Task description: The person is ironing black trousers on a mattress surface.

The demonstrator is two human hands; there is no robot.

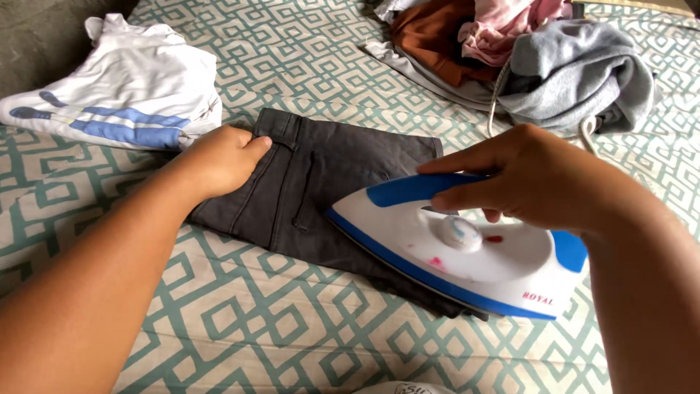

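Observation:
A dark grey pair of jeans [328,182] lies folded flat on a sheet with a green and white pattern [255,321]. My left hand [222,157] presses on the waistband end of the jeans, fingers curled together at the edge. My right hand [532,175] grips the blue handle of a white and blue iron [459,255]. The iron rests on the right part of the jeans, its tip pointing left toward my other hand.
A folded white garment with blue stripes [124,95] lies at the far left. A heap of clothes, grey [583,73], brown [430,36] and pink [503,29], sits at the back right. The iron's cord [497,95] runs up past the heap.

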